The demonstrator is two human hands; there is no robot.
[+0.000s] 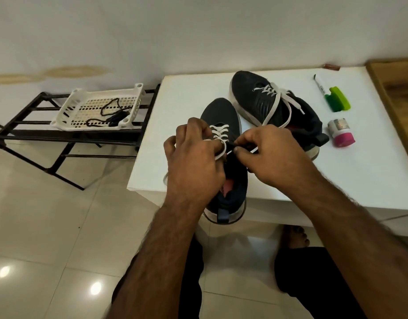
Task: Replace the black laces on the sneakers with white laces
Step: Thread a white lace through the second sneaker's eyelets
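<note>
Two dark navy sneakers stand on a white table. The near sneaker points away from me, its heel over the table's front edge, with a white lace crossed through its eyelets. My left hand grips a loop of that lace at the shoe's left side. My right hand pinches the lace's other end beside the tongue. The far sneaker has its own white lace threaded, with loose ends lying across it. Black laces lie in a white basket.
The basket sits on a black metal rack left of the table. On the table's right are a marker, a green object and a small bottle with a pink cap. My knees and a bare foot show below the table.
</note>
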